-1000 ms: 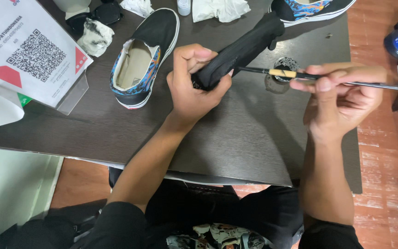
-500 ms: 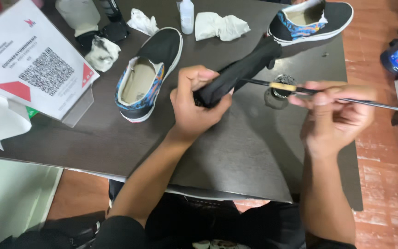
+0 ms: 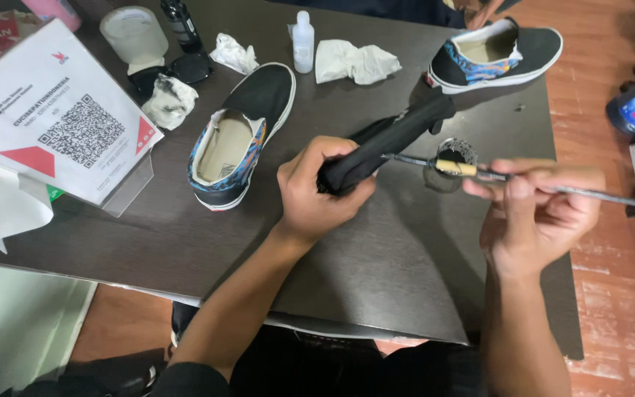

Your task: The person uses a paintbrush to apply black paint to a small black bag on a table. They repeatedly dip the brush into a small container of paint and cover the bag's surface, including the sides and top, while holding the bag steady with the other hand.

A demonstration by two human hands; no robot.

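Within the left hand (image 3: 317,195) fingers, black insole (image 3: 391,136); brush (image 3: 479,173) tip alongside.

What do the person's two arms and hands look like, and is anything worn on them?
Both forearms are bare. The left hand and right hand wear no gloves, and I see no rings or watch. A dark sleeve begins only near the left upper arm, at the bottom edge.

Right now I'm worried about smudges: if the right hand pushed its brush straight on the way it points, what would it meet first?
The right hand aims the brush leftward at the black insole in the left hand; its tip already seems to touch it, though depth is unclear.
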